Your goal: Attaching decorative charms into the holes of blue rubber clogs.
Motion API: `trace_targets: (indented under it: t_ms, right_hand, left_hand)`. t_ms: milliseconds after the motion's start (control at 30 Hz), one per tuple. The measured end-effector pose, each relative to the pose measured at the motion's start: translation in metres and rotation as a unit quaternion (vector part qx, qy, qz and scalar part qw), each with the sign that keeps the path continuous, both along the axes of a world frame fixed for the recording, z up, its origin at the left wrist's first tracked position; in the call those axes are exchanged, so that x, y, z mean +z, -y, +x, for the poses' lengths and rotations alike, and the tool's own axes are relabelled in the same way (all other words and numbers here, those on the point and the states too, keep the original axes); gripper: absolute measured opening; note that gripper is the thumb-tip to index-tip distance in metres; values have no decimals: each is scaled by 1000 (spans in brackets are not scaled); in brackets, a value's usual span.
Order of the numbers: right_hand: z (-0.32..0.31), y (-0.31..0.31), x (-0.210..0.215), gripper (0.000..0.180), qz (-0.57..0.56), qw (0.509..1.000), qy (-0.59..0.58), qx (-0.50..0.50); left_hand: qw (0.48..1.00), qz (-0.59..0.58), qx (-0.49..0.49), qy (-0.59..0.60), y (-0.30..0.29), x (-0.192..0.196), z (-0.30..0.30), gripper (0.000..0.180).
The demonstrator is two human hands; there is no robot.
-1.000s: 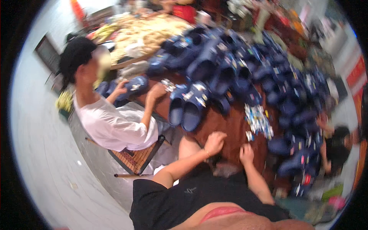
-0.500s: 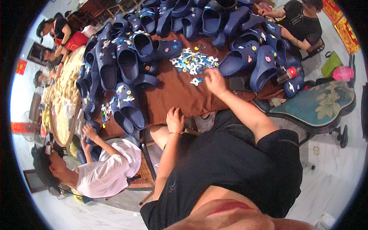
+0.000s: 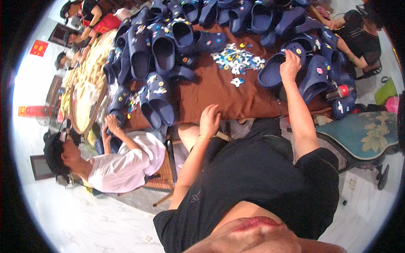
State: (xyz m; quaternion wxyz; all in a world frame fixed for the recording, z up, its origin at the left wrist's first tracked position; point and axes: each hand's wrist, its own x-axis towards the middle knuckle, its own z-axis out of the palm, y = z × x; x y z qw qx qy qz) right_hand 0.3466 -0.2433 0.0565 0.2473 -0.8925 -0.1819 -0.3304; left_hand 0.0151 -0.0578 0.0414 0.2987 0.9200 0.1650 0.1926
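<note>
Right hand (image 3: 290, 64) grips the rim of a navy clog (image 3: 276, 69), fingers curled over its edge. Left hand (image 3: 209, 120) rests loosely open on the near edge of the brown tablecloth (image 3: 219, 95), holding nothing. Step, as judged: taking up a clog for decorating; the next move calls for a reach to the pile of small coloured charms (image 3: 237, 62) just left of it. Table crowded with navy clogs; co-workers seated around; pale marbled floor; blue floral chair (image 3: 367, 135) at right.

Dark blue clog (image 3: 274, 69) on brown table (image 3: 219, 95)
</note>
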Motion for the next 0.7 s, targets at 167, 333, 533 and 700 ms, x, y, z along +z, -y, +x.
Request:
trace_targets:
  t_ms: [167, 333, 533, 700]
  right_hand:
    - [-97, -74, 37, 33, 54, 969, 30, 239]
    - [-210, -114, -14, 43, -32, 891, -176, 417]
    - [-188, -113, -35, 37, 0, 780, -301, 549]
    - [-111, -98, -64, 27, -2, 909, -289, 300]
  left_hand:
    - [994, -6, -48, 101, 31, 64, 10, 27]
    - [994, 15, 36, 105, 28, 45, 5, 18]
    - [996, -36, 83, 11, 2, -21, -12, 14]
    - [975, 34, 18, -218, -11, -32, 9, 25]
